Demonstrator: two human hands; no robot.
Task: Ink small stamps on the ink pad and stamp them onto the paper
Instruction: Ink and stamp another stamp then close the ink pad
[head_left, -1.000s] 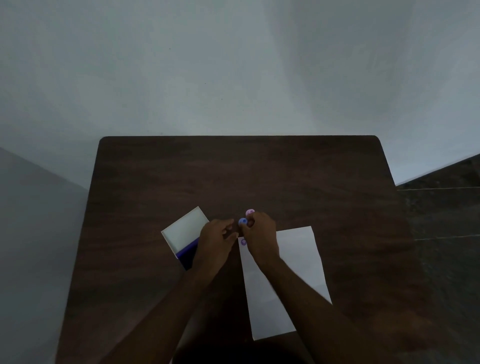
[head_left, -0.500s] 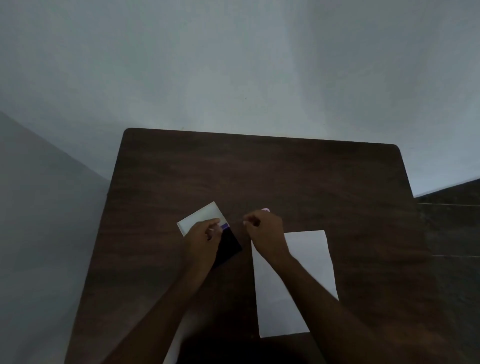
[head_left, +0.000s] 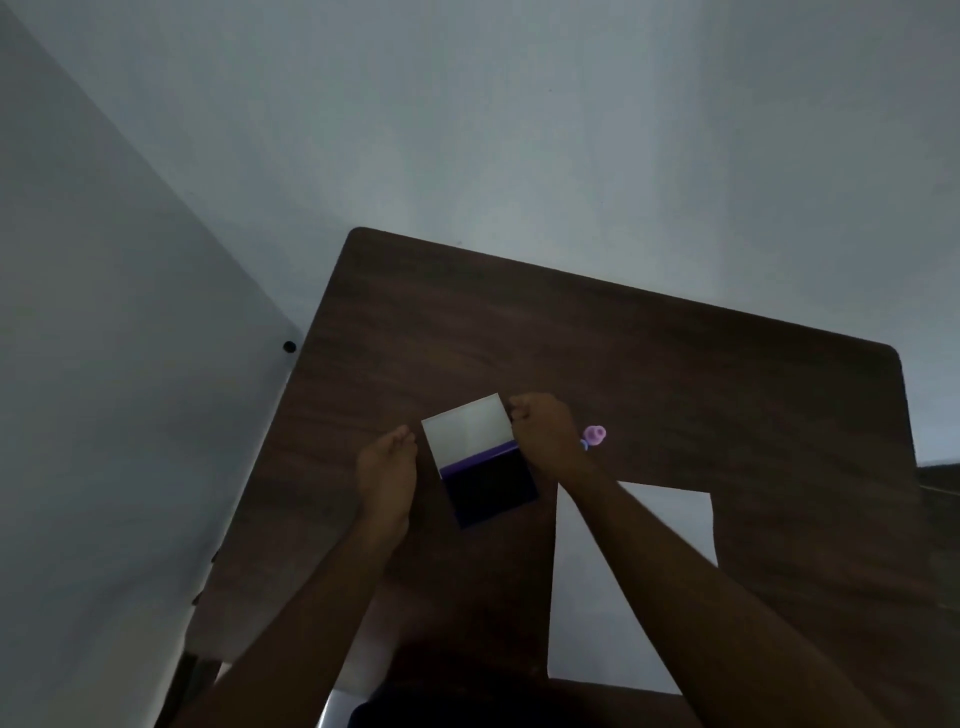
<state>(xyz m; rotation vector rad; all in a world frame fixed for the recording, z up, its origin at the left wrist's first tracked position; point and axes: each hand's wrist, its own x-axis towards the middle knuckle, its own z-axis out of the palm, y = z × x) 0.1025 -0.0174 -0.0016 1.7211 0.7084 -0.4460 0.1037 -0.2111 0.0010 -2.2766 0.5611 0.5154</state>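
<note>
Surface (head_left: 649, 364): dark wood grain, set against pale walls; carries everything below.

Paper (head_left: 670, 525): white sheet on the near right part of the surface, crossed by the right forearm. No print shows on the visible part.

Ink pad (head_left: 491, 488): open case, dark purple pad towards the viewer, white lid (head_left: 467, 428) laid back beyond it. It lies between the two hands, just left of the paper. Half a second ago the left hand covered much of it; now the whole pad is in view and squarer to the viewer.

Left hand (head_left: 387, 470): beside the pad's left edge, fingers loosely together and holding nothing, apparently resting on the surface.

Right hand (head_left: 545, 436): at the lid's far right corner, fingers curled; whether they pinch the lid or a stamp cannot be told. A second ago this hand was working at the stamps by the paper's top corner.

Stamps: a pink stamp (head_left: 595, 434) stands just right of the right hand, with a blue stamp (head_left: 584, 445) peeping out beside it.

Judgement: the pad looks freshly positioned and opened for inking; stamping is not yet under way.
</note>
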